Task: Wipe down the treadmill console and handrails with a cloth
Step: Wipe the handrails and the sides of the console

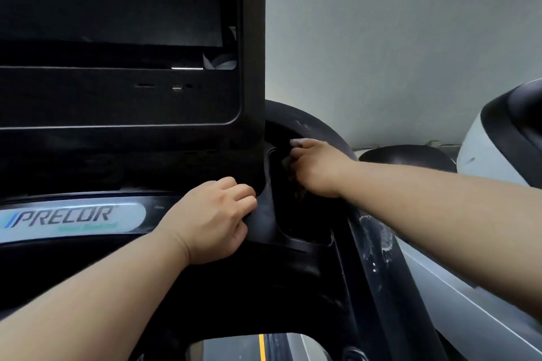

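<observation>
The console (132, 97) fills the upper left. At its lower right corner a dark pocket (302, 223) opens, and the scuffed black handrail (378, 243) curves out from behind that corner and runs down the right side toward the person. The right hand (318, 168) is nearer to both, its fingers curled into the pocket's top; whether they pinch a cloth I cannot tell, dark on dark. The left hand (217, 220) grips the console's raised edge just left of the pocket, fingers curled over it.
</observation>
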Tool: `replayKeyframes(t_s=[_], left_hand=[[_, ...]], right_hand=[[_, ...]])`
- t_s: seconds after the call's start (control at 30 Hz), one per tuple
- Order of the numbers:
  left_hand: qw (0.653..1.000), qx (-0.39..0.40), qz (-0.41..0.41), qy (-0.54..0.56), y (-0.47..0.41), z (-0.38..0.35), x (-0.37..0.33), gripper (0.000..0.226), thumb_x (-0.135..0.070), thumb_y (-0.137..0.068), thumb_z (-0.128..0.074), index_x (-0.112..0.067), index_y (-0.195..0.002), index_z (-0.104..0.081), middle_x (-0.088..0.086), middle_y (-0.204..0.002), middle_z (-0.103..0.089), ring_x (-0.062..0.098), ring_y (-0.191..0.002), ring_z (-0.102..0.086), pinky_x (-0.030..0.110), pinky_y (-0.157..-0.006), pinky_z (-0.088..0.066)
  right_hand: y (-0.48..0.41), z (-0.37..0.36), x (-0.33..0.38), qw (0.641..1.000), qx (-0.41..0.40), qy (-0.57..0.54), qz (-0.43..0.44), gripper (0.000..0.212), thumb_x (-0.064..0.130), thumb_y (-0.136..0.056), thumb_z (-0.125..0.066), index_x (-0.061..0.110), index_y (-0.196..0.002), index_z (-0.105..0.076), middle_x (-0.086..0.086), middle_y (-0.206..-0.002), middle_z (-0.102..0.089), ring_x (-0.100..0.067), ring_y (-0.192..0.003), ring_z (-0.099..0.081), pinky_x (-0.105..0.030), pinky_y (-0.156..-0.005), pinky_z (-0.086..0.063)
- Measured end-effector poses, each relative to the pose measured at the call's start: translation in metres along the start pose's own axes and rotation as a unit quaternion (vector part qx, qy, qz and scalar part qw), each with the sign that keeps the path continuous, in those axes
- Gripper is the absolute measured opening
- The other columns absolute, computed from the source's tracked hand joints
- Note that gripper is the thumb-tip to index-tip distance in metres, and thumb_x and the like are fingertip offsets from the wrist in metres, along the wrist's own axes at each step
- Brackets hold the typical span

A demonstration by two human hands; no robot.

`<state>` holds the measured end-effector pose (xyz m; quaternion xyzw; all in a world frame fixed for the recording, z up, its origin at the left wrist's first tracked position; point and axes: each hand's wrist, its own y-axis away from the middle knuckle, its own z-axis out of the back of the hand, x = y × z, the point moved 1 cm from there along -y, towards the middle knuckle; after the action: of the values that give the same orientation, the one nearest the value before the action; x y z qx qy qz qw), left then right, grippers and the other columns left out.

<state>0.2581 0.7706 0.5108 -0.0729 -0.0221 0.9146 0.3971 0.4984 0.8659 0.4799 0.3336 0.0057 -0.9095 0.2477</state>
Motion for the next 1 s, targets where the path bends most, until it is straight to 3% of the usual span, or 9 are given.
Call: replayKeyframes(t_s=[0.1,0.17,0.33,0.43,0.5,0.63,0.7,0.8,1.0], left_hand=[[1.000,-0.007,0.002,-0.008,0.002,0.002,-0.001,0.026,-0.026,-0.072,-0.041,-0.017,-0.079,-0.064,-0.005,-0.091,-0.065,0.020,-0.072,-0.054,0.034,-0.061,-0.050],[1.000,-0.011,0.000,-0.013,0.002,0.002,-0.002,0.027,-0.026,-0.072,-0.040,-0.017,-0.078,-0.064,-0.005,-0.091,-0.065,0.020,-0.071,-0.054,0.034,-0.061,-0.050],[1.000,-0.021,0.004,-0.012,0.002,0.003,-0.002,0.027,-0.025,-0.072,-0.039,-0.017,-0.078,-0.064,-0.005,-0.090,-0.065,0.020,-0.069,-0.053,0.032,-0.059,-0.049],[1.000,-0.022,0.005,-0.011,0.002,0.003,-0.002,0.027,-0.025,-0.072,-0.038,-0.018,-0.077,-0.064,-0.005,-0.089,-0.065,0.019,-0.069,-0.052,0.032,-0.058,-0.049],[1.000,-0.021,0.005,-0.013,0.001,0.003,-0.002,0.027,-0.025,-0.071,-0.038,-0.017,-0.076,-0.064,-0.005,-0.088,-0.065,0.019,-0.069,-0.053,0.032,-0.057,-0.048],[1.000,-0.016,0.004,-0.011,0.001,0.002,-0.002,0.028,-0.026,-0.071,-0.039,-0.016,-0.077,-0.063,-0.004,-0.088,-0.065,0.022,-0.070,-0.053,0.036,-0.057,-0.050],[1.000,-0.016,0.002,-0.012,0.000,0.002,-0.001,0.027,-0.025,-0.071,-0.039,-0.016,-0.077,-0.063,-0.003,-0.088,-0.065,0.022,-0.069,-0.053,0.036,-0.056,-0.050],[1.000,-0.018,0.003,-0.006,0.000,0.002,-0.001,0.026,-0.023,-0.071,-0.039,-0.015,-0.078,-0.062,-0.003,-0.087,-0.064,0.022,-0.068,-0.051,0.038,-0.057,-0.050],[0.999,-0.032,-0.002,0.002,0.002,0.003,-0.001,0.028,-0.024,-0.073,-0.038,-0.016,-0.079,-0.064,-0.005,-0.086,-0.064,0.021,-0.069,-0.052,0.034,-0.059,-0.050]], right_hand=[[0.017,0.017,0.028,0.976,0.206,-0.013,0.064,0.020,0.027,-0.085,-0.049,0.025,-0.075,-0.065,0.011,-0.089,-0.065,-0.011,-0.105,-0.053,-0.030,-0.106,-0.032],[0.039,0.033,0.030,0.969,0.199,-0.009,0.144,0.018,0.019,-0.087,-0.052,0.017,-0.093,-0.069,-0.001,-0.100,-0.066,-0.026,-0.107,-0.052,-0.043,-0.100,-0.038],[0.073,0.077,0.052,0.919,0.357,-0.094,0.141,0.039,0.003,-0.085,-0.054,0.010,-0.122,-0.060,-0.014,-0.128,-0.057,-0.031,-0.121,-0.049,-0.051,-0.104,-0.035],[0.078,0.090,0.042,0.845,0.465,-0.238,0.116,0.023,-0.005,-0.088,-0.048,-0.008,-0.100,-0.067,-0.028,-0.096,-0.069,-0.018,-0.063,-0.067,-0.027,-0.071,-0.055],[0.074,0.093,0.036,0.845,0.417,-0.329,0.060,0.024,0.008,-0.093,-0.046,0.001,-0.090,-0.069,-0.020,-0.083,-0.067,-0.020,-0.057,-0.060,-0.021,-0.055,-0.049],[0.057,0.078,0.032,0.979,0.083,-0.186,0.001,0.029,0.024,-0.096,-0.045,0.016,-0.115,-0.065,-0.003,-0.117,-0.057,-0.028,-0.117,-0.041,-0.038,-0.096,-0.034],[0.065,0.083,0.024,0.982,0.134,-0.133,0.005,0.033,0.020,-0.099,-0.039,0.015,-0.124,-0.060,-0.003,-0.129,-0.054,-0.027,-0.124,-0.036,-0.038,-0.098,-0.029],[0.087,0.090,0.024,0.964,0.230,-0.131,-0.009,0.030,0.015,-0.097,-0.045,0.013,-0.124,-0.058,-0.007,-0.127,-0.052,-0.028,-0.116,-0.040,-0.035,-0.077,-0.032],[0.129,0.084,0.075,0.881,0.274,-0.356,-0.150,0.048,0.005,-0.085,-0.049,0.021,-0.131,-0.047,-0.010,-0.123,-0.045,-0.030,-0.117,-0.040,-0.044,-0.079,-0.042]])
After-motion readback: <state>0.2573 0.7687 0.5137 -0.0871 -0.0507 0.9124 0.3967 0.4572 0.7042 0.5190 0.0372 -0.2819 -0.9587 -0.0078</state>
